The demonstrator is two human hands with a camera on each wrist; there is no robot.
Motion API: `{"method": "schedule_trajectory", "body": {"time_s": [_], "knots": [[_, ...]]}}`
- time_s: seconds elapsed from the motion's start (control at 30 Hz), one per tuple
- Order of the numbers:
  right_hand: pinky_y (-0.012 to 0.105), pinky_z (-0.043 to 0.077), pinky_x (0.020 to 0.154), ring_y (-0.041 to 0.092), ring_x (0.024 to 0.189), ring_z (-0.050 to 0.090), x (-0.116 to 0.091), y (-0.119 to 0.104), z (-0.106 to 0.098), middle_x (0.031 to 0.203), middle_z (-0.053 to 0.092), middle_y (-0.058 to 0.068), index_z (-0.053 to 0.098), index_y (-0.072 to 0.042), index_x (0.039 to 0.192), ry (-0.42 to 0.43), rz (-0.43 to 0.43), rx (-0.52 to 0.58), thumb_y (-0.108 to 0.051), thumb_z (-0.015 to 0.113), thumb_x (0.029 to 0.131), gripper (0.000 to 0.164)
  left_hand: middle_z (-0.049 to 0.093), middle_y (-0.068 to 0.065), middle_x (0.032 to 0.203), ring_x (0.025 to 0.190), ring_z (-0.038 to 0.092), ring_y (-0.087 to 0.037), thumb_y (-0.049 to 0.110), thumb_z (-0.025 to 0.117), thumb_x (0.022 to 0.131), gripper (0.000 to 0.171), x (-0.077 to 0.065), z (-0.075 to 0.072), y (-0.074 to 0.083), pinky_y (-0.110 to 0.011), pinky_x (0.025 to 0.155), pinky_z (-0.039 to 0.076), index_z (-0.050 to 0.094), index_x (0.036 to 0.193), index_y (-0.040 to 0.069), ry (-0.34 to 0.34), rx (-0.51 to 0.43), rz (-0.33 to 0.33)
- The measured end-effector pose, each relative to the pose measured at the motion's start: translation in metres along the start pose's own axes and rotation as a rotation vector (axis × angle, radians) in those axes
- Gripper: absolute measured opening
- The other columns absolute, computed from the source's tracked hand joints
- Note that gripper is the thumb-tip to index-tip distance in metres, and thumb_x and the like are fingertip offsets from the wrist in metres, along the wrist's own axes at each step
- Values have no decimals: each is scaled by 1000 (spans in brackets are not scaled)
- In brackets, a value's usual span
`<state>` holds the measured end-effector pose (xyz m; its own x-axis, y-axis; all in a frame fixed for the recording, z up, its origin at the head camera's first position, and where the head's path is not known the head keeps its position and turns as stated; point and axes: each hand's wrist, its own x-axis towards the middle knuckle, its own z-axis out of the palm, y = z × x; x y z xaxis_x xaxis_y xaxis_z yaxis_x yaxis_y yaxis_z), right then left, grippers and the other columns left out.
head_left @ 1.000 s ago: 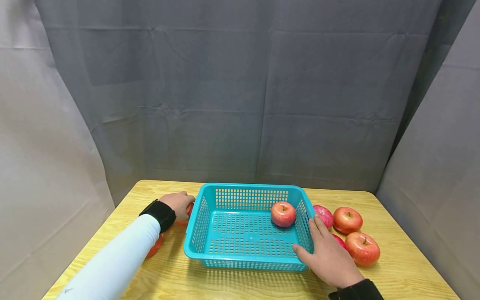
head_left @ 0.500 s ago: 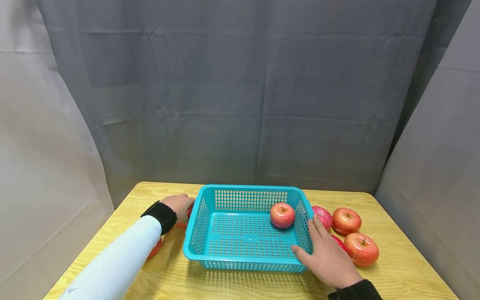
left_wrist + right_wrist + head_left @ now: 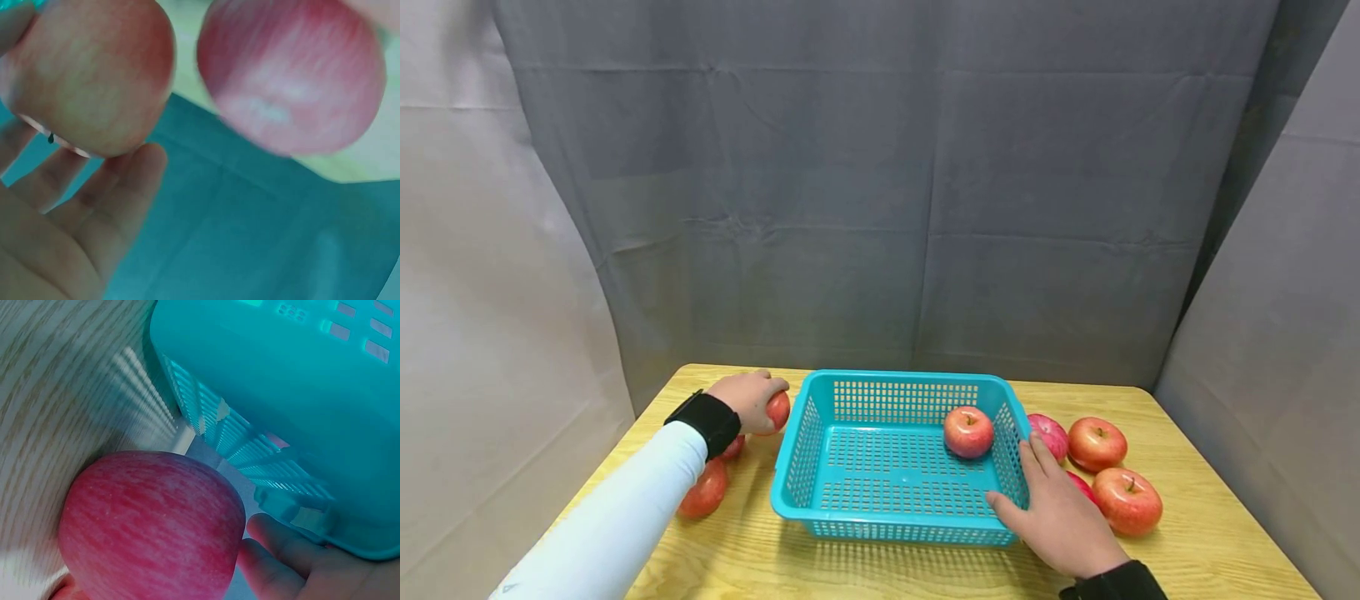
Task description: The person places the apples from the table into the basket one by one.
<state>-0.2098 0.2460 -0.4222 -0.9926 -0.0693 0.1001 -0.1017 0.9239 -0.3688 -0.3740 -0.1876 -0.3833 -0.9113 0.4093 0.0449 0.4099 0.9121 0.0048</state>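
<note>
My left hand [image 3: 748, 402] holds a red apple [image 3: 778, 409] just left of the turquoise plastic basket [image 3: 901, 527]. In the left wrist view, the fingers [image 3: 119, 206] curve under this apple [image 3: 94, 75], its stem pointing down toward them. Another apple [image 3: 294, 75] is close beside it. My right hand [image 3: 1063, 517] rests on the basket's right rim, fingers straight, thumb spread over the inner side. In the right wrist view, two fingertips [image 3: 275, 550] are outside the basket, close to a deep-red apple [image 3: 153, 525]. One apple [image 3: 967, 432] sits inside the basket, toward its right side.
On the wooden table [image 3: 887, 575], more apples lie left of the basket, including one apple [image 3: 706, 490] beside my left forearm. Several apples stand to the right, among them a large apple [image 3: 1127, 500]. Grey cloth [image 3: 820, 208] hangs behind and along both sides.
My left hand has risen slightly and shifted left with the apple, bringing more of the apples near the forearm into view. The right hand and the basket stay in place.
</note>
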Motion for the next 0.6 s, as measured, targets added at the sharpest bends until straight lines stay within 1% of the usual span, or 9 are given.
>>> {"method": "schedule_trajectory", "body": {"time_s": [0.1, 0.17, 0.33, 0.47, 0.6], "knots": [[65, 42, 101, 48, 141, 35, 0, 0, 0, 164, 17, 27, 28, 8, 155, 0, -1, 1, -78, 49, 90, 110, 63, -8, 109, 90, 60, -30, 28, 88, 71, 66, -2, -17, 2, -48, 78, 56, 65, 131, 16, 0, 9, -11], [65, 42, 101, 48, 140, 36, -1, 0, 0, 164, 17, 27, 29, 8, 155, 1, -1, 1, -78, 49, 90, 110, 63, -8, 110, 92, 60, -31, 30, 90, 70, 68, -4, -28, 3, -48, 78, 57, 65, 131, 16, 13, 13, -6], [64, 43, 100, 48, 140, 37, -1, 0, -1, 163, 17, 27, 29, 8, 155, 10, -4, -5, -78, 49, 90, 109, 63, -8, 109, 92, 59, -30, 30, 92, 68, 65, -5, -50, 7, -46, 75, 57, 66, 126, 17, 58, 14, 10], [64, 42, 101, 48, 141, 35, 1, 0, -2, 163, 18, 28, 29, 9, 155, 6, -12, -5, -78, 48, 90, 110, 63, -8, 109, 90, 59, -29, 30, 89, 71, 60, -3, -62, 13, -44, 75, 57, 67, 126, 17, 82, 38, 43], [65, 42, 101, 48, 142, 34, 1, 0, -1, 163, 17, 28, 27, 9, 155, -13, -10, 1, -79, 47, 89, 112, 63, -8, 109, 90, 59, -29, 29, 86, 74, 57, 0, -70, 24, -43, 74, 56, 67, 127, 17, 98, 74, 90]]}}
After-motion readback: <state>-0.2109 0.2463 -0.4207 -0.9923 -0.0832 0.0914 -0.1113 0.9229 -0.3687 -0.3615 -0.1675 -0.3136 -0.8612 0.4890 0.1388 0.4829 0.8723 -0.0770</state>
